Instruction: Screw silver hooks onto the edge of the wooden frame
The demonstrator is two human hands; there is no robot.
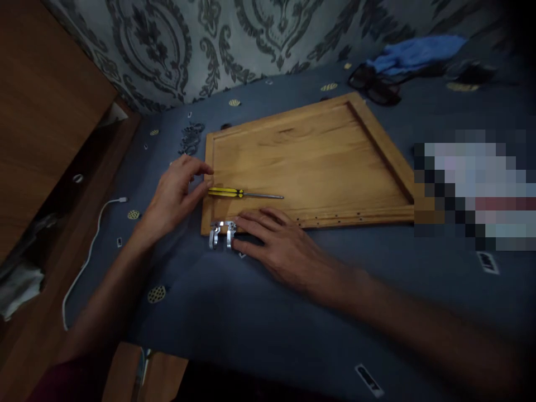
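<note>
A framed wooden panel lies flat on a blue sheet. A screwdriver with a yellow and black handle rests on the panel near its left edge. My left hand sits at that left edge, its fingertips touching the handle's end, fingers loosely apart. My right hand lies flat across the panel's near left corner, fingers stretched out beside a shiny metal hinge fixed to that corner.
A white cable trails at the left beside a wooden cabinet. Small metal hardware lies beyond the panel's far left corner. Dark glasses and a blue cloth lie at the back right.
</note>
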